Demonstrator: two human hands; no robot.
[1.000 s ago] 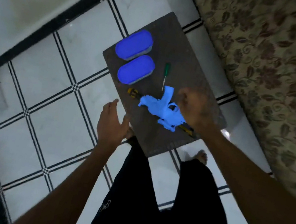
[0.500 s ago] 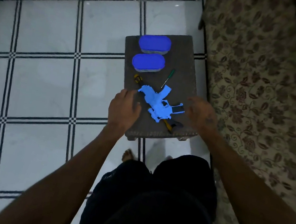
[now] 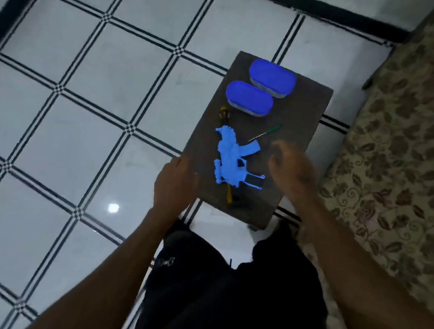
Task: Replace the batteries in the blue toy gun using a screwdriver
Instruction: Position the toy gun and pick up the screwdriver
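The blue toy gun (image 3: 232,158) lies flat on a small dark stool (image 3: 294,154), on top of a yellow and black tool (image 3: 229,196) whose other end pokes out near the gun's barrel. A thin green-handled screwdriver (image 3: 266,132) lies just beyond the gun's grip. My left hand (image 3: 176,183) hovers at the stool's near left corner, fingers loosely curled, holding nothing. My right hand (image 3: 290,167) is blurred, to the right of the gun above the stool, fingers bent and apart from the gun.
Two blue-lidded oval boxes (image 3: 272,77) (image 3: 249,98) sit at the stool's far end. A floral-patterned sofa (image 3: 416,156) runs along the right. White tiled floor (image 3: 89,121) lies to the left. My dark-trousered legs (image 3: 230,303) are below the stool.
The camera view has shifted, so the stool now sits further right. My right hand has risen beside the gun toward the screwdriver; my left hand has slid back to the stool's corner.
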